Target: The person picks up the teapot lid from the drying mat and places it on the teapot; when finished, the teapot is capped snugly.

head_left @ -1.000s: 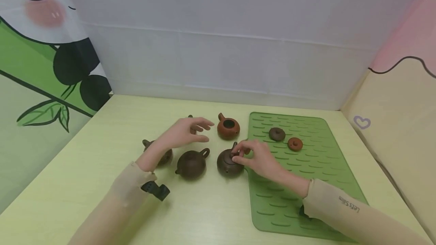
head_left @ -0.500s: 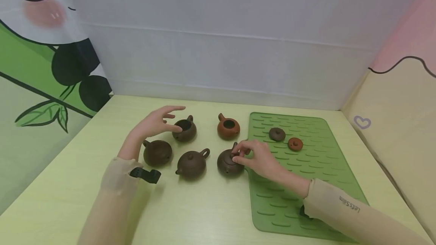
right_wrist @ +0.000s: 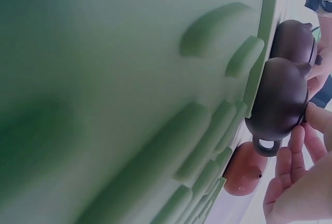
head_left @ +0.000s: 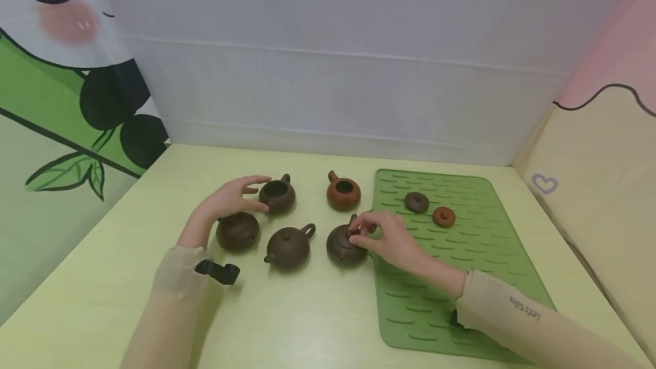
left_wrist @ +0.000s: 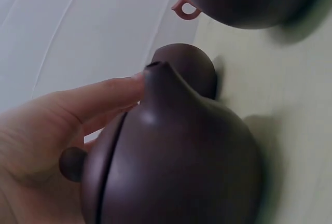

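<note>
My right hand (head_left: 386, 238) pinches the knob on the lid of a dark brown teapot (head_left: 338, 252) beside the green mat. In the right wrist view, its fingertips are at the top of this teapot (right_wrist: 280, 97). At the back left, my left hand (head_left: 228, 198) is at the near left side of a lidless dark teapot (head_left: 279, 201), thumb and fingers apart and nothing gripped between them. Just below that hand stands another dark teapot (head_left: 237, 233); its lid, knob and spout fill much of the left wrist view.
Between the hands is a lidded dark teapot (head_left: 288, 252). A lidless reddish-brown teapot (head_left: 342, 198) stands farther back. The ridged green mat (head_left: 430, 300) lies at right, bearing a dark lid (head_left: 417, 203) and a reddish lid (head_left: 443, 217). A pale wall (head_left: 338, 95) closes off the back.
My left hand has moved left from above the teapots to the left side of the lidless dark one, then slightly lower. My right hand has stayed on the lid knob.
</note>
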Action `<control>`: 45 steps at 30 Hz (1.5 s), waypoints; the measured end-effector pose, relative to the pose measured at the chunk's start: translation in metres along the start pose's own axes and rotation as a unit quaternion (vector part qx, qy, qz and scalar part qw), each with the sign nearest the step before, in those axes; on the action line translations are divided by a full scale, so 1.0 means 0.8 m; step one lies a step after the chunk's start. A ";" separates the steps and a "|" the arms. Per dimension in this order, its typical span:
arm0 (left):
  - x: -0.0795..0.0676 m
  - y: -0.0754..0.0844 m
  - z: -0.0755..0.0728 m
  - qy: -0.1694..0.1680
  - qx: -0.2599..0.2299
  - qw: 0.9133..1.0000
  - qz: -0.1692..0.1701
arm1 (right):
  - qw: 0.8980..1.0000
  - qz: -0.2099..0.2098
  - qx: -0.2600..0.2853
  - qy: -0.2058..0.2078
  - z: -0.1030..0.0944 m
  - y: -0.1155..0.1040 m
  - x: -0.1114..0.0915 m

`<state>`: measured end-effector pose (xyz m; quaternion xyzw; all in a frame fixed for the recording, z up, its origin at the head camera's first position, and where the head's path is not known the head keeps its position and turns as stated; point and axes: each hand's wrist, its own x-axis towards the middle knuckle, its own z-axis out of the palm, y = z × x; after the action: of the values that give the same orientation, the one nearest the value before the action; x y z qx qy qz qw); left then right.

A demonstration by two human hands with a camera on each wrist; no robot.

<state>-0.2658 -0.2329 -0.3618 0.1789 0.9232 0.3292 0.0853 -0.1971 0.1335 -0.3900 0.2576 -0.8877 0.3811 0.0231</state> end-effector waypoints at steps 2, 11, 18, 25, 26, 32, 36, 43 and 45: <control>-0.001 -0.003 0.001 0.005 0.001 1.000 -0.005 | 1.000 0.000 -0.001 -0.001 0.001 0.000 0.000; 0.000 -0.011 0.001 0.011 -0.001 1.000 -0.026 | 1.000 -0.002 0.005 0.000 0.002 0.002 0.002; -0.002 -0.011 0.003 0.015 -0.007 0.999 -0.033 | 1.000 -0.005 0.005 0.000 0.002 0.002 0.003; -0.004 -0.012 0.006 0.017 -0.020 0.999 -0.034 | 0.999 -0.031 0.008 -0.004 -0.018 0.008 0.002; -0.003 -0.012 0.006 0.017 -0.020 0.999 -0.034 | 0.999 -0.036 0.007 -0.001 -0.024 0.010 0.003; -0.003 -0.012 0.006 0.018 -0.017 0.999 -0.035 | 0.999 -0.020 -0.030 0.017 -0.068 0.036 0.014; -0.003 -0.013 0.006 0.016 -0.019 0.999 -0.034 | 1.000 -0.003 -0.015 0.027 -0.090 0.063 0.021; -0.001 -0.014 0.008 0.015 -0.031 0.999 -0.029 | 0.996 -0.030 -0.061 0.055 -0.113 0.106 0.027; -0.001 -0.015 0.008 0.015 -0.032 0.999 -0.027 | 0.996 -0.033 -0.069 0.053 -0.118 0.115 0.026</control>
<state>-0.2667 -0.2379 -0.3741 0.1462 0.9177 0.3592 0.0859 -0.2735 0.2422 -0.3795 0.2634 -0.9006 0.3308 0.1006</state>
